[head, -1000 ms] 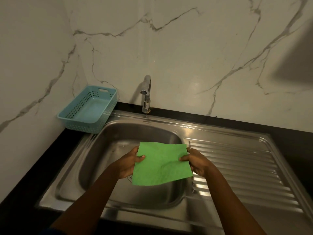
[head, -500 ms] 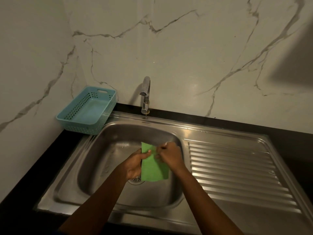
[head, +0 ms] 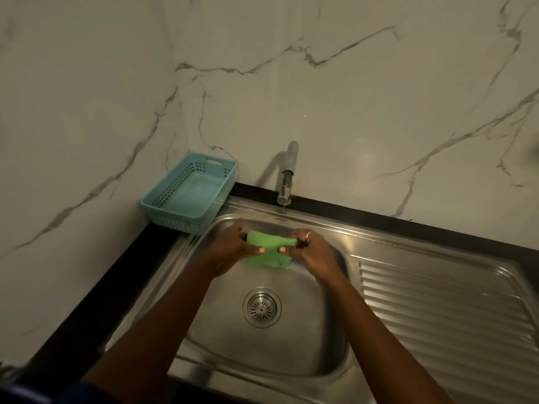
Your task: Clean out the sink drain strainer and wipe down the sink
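Observation:
A green cloth [head: 269,252], folded small, hangs over the back part of the steel sink [head: 221,330]. My left hand [head: 230,249] grips its left end and my right hand [head: 313,252] pinches its right end, thumbs on the front of the cloth. The round metal drain strainer [head: 262,307] sits in the drain at the basin's bottom, uncovered, nearer to me than the hands.
A chrome tap [head: 287,173] stands at the back rim above the hands. An empty teal plastic basket [head: 189,193] sits in the left corner on the black counter. The ribbed drainboard [head: 443,313] lies to the right. Marble walls close in behind and at the left.
The cloth went from spread flat to folded small. Both hands carried it away from me toward the tap, which uncovered the drain strainer. The camera view shifted downward.

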